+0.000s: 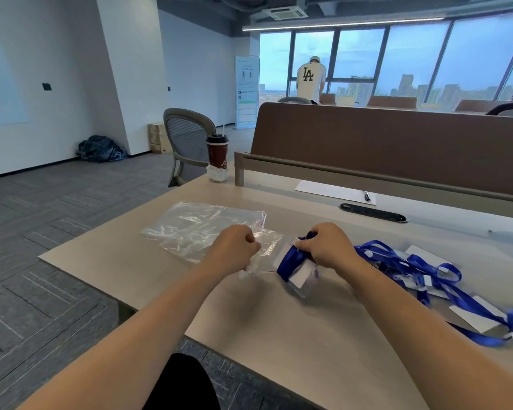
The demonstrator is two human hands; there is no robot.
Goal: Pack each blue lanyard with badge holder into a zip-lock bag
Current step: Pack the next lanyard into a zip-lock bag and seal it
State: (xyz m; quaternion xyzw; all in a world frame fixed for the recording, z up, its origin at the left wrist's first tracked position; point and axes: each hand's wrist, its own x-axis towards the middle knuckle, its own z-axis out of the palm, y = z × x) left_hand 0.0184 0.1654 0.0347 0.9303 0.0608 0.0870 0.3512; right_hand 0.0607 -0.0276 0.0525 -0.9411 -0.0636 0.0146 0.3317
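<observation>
My right hand (328, 245) grips a blue lanyard wound around its clear badge holder (298, 269), just above the beige desk (293, 335). My left hand (236, 250) pinches the edge of a clear zip-lock bag (264, 253) beside it, fingers curled. A stack of more clear bags (202, 226) lies flat behind my left hand. To the right, a tangled pile of blue lanyards with badge holders (427, 273) spreads over the desk.
A dark red cup with a straw (217, 156) stands at the desk's far left corner. A sheet of paper with a pen (335, 192) lies by the brown partition (397, 143). A black cable slot (372, 213) sits behind my hands. The desk's left edge drops to carpet.
</observation>
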